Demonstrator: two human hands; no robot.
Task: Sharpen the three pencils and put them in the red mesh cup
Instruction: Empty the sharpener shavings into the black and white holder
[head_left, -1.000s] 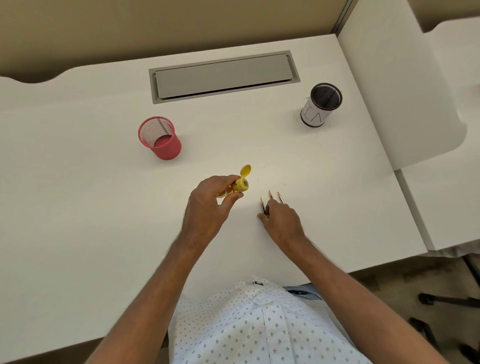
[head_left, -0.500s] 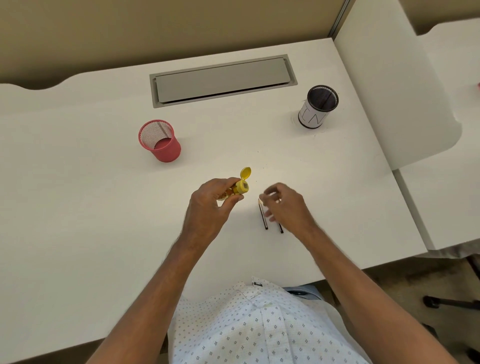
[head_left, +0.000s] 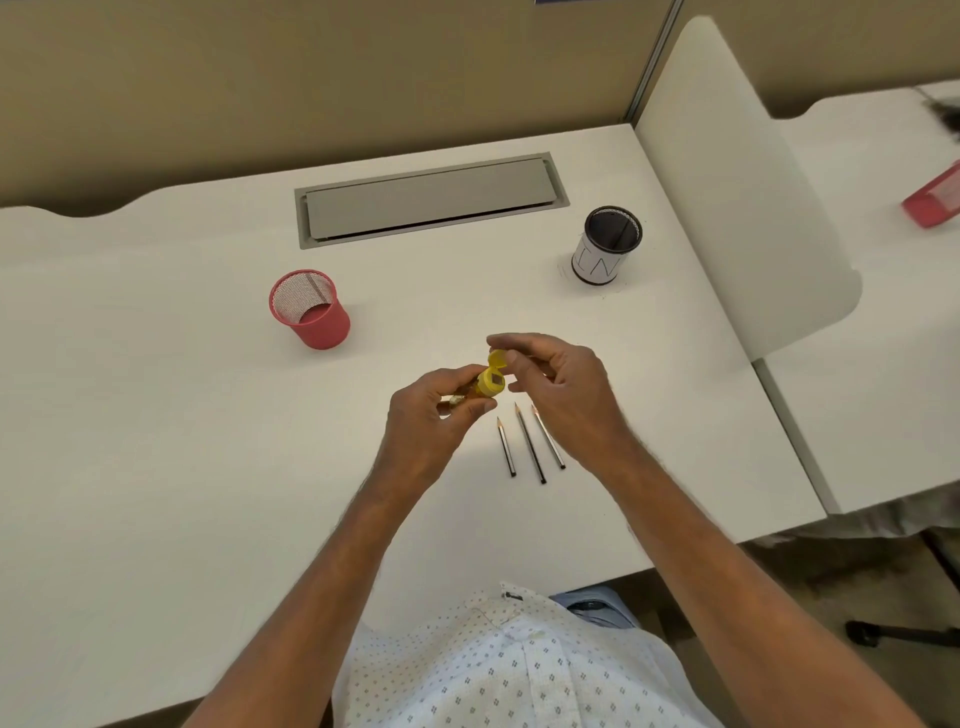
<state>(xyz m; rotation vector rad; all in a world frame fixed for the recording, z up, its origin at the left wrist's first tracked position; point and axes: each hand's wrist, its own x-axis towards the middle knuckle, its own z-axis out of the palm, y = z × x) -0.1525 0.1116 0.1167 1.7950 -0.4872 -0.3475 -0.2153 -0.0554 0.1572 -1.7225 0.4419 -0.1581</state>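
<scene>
Your left hand (head_left: 431, 421) is closed around the yellow sharpener (head_left: 489, 383), pinching its body between thumb and fingers just above the desk (head_left: 156, 415). Its flip lid (head_left: 497, 357) stands open at the sharpener's 12 o'clock. Your right hand (head_left: 563, 395) sits just beside the sharpener at its 3 o'clock, fingers loosely curled and holding nothing; the index fingertip (head_left: 496, 340) is at the lid, though you cannot tell whether it touches.

The three pencils (head_left: 529, 442) lie flat on the desk at 5 o'clock from the sharpener, side by side, close but apart, tips pointing toward 11 o'clock. The rightmost one runs partly under your right hand. All three show pointed tips; how sharp they are is too small to judge.

The red cup (head_left: 310, 310) stands upright at 10 o'clock from your hands, well apart from them, with nothing visible inside. A black cup (head_left: 607, 245) with a white wrap stands at 1 o'clock, near the desk's far right corner.
</scene>
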